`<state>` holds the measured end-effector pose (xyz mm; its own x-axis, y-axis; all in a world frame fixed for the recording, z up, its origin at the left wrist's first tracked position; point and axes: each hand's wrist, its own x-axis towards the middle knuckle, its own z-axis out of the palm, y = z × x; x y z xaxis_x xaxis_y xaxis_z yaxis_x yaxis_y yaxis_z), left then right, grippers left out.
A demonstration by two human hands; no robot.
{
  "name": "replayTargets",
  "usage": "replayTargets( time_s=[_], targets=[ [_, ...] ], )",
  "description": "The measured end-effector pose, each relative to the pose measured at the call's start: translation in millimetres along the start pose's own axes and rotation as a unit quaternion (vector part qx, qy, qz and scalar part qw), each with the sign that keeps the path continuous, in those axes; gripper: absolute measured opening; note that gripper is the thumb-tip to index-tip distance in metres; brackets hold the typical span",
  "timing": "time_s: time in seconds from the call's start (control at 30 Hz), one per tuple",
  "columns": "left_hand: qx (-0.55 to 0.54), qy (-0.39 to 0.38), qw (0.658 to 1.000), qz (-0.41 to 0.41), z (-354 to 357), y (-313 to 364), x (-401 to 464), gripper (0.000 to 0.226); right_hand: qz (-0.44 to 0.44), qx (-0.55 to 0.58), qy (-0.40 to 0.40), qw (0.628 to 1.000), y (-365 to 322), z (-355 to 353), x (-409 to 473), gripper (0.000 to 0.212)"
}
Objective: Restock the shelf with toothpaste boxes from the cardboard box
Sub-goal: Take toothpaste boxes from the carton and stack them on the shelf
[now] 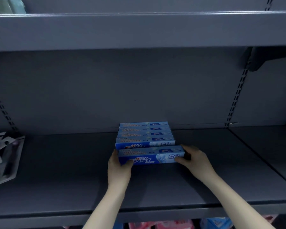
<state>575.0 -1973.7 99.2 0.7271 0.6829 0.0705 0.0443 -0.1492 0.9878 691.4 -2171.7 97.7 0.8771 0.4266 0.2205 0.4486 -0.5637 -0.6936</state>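
A blue toothpaste box [151, 155] lies lengthwise on the grey shelf [73, 179], just in front of a row of several like boxes [144, 135] that runs back to the shelf wall. My left hand [119, 167] grips the front box's left end, thumb across its face. My right hand [194, 160] grips its right end. The front box sits slightly to the right of the row and touches the box behind it. The cardboard box is out of view.
Packaged goods in clear blister packs [3, 157] lie at the shelf's left end. An upper shelf [139, 30] overhangs above. A seam [257, 156] divides off the neighbouring shelf bay on the right. Pink and blue packs [172, 224] show on the shelf below.
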Motion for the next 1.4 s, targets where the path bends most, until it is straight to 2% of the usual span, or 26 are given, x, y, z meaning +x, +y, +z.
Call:
replayTargets(
  time_s=[0.13,0.23,0.5,0.63,0.73,0.9,1.1,1.27,1.4],
  targets=[
    [0.011,0.003,1.000,0.013,0,1,13,0.043,0.008,-0.058,0.019,0.998,2,15,11,0.037],
    [0.047,0.043,0.998,0.029,2,-5,20,0.042,0.020,-0.109,0.020,0.994,-3,23,16,0.046],
    [0.071,0.099,0.992,0.015,7,-5,28,0.049,0.035,-0.121,0.031,0.992,-13,28,13,0.047],
    [0.149,0.101,0.982,0.053,10,-6,23,0.065,0.062,-0.179,0.013,0.982,-20,28,6,0.068],
    [0.187,0.122,0.971,0.083,9,-8,16,0.073,0.076,-0.172,0.003,0.982,-23,25,-6,0.078],
    [0.224,0.102,0.963,0.108,16,-5,-20,0.076,0.013,-0.208,0.038,0.977,-21,13,-42,0.071],
    [0.241,0.093,0.948,0.187,42,-2,-102,0.064,-0.098,-0.184,0.073,0.975,-8,1,-115,0.050],
    [0.240,0.073,0.924,0.287,65,-39,-190,0.046,-0.188,-0.147,0.132,0.962,43,-1,-201,0.034],
    [0.269,0.017,0.926,0.266,88,-95,-240,0.040,-0.167,-0.153,0.094,0.969,106,9,-256,0.036]
  ],
)
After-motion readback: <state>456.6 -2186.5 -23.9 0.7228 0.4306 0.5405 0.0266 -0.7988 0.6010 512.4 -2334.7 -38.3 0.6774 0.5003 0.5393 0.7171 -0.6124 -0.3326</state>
